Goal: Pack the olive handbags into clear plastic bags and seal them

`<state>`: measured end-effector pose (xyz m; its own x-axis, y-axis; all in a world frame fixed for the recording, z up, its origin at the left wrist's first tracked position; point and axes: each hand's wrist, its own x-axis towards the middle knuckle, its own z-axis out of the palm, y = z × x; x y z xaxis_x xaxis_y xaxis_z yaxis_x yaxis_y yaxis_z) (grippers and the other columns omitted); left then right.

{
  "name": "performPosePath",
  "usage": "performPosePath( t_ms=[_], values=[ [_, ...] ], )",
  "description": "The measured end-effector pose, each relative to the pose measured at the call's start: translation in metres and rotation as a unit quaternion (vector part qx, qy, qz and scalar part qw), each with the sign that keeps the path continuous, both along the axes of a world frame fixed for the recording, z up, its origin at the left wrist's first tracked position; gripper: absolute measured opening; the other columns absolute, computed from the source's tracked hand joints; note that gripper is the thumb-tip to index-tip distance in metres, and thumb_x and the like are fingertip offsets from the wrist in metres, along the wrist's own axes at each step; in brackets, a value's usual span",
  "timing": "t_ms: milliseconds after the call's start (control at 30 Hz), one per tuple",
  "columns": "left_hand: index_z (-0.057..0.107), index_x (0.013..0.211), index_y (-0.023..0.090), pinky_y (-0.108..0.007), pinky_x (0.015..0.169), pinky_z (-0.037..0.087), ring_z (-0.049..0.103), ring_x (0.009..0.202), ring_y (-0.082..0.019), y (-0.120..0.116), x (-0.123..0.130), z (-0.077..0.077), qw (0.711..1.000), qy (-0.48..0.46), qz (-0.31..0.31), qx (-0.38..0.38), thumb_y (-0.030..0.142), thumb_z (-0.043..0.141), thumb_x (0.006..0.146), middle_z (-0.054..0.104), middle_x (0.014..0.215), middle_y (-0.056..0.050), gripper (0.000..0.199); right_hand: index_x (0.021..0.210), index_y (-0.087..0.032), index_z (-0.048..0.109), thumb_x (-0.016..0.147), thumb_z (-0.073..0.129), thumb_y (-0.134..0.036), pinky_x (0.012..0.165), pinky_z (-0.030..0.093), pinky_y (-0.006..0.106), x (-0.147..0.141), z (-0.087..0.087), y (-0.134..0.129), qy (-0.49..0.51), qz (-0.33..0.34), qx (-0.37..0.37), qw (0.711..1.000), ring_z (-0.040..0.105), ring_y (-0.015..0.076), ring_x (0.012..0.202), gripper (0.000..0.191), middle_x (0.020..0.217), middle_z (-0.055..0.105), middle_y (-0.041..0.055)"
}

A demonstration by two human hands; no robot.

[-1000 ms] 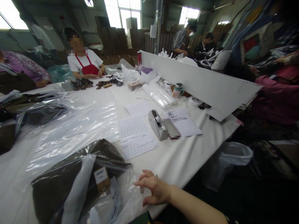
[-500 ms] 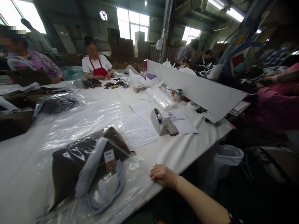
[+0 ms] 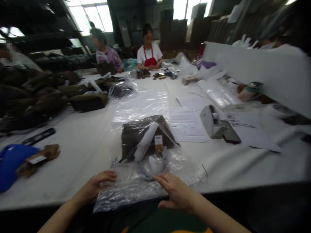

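Note:
A dark olive handbag (image 3: 131, 137) lies inside a clear plastic bag (image 3: 126, 191) at the table's near edge. Its strap is wrapped in white padding (image 3: 147, 139), and a brown and white tag (image 3: 158, 144) hangs on it. My left hand (image 3: 97, 184) is at the plastic bag's left edge, fingers bent around the film. My right hand (image 3: 177, 192) rests over the loose film below the handbag, fingers stretched and thumb apart. Beyond the handbag, another sheet of clear plastic (image 3: 143, 103) lies flat.
A tape dispenser (image 3: 209, 123) and printed sheets (image 3: 187, 124) lie to the right, before a white board (image 3: 267, 74). At left are a blue cloth-like item (image 3: 12, 165), brown tags (image 3: 43, 158), a black bar-shaped object (image 3: 39, 136) and piled dark bags (image 3: 31, 97). Co-workers (image 3: 149, 51) sit opposite.
The view has swung left. My left hand has come into view at the plastic bag. My right hand has gone from the table edge onto the film, its fingers now stretched.

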<state>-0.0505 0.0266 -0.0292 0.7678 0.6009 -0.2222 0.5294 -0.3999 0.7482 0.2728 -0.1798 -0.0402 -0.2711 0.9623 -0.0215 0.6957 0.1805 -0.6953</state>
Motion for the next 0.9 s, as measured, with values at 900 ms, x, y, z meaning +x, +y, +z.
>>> performPosePath(
  t_ms=[900],
  values=[
    [0.047,0.129,0.028,-0.05,0.1,0.031,0.036,0.123,-0.031,-0.01,0.227,-0.006,0.836,-0.047,0.176,0.518,0.006,0.052,0.075,0.037,0.139,-0.012,0.058,0.1,-0.027,0.069,0.071,0.058,-0.014,0.082,0.045,0.027,-0.029,-0.051,0.013,0.059,0.006,-0.188,0.98,0.06,0.0201,0.091,0.034,0.098,0.064,0.005]
  ],
)
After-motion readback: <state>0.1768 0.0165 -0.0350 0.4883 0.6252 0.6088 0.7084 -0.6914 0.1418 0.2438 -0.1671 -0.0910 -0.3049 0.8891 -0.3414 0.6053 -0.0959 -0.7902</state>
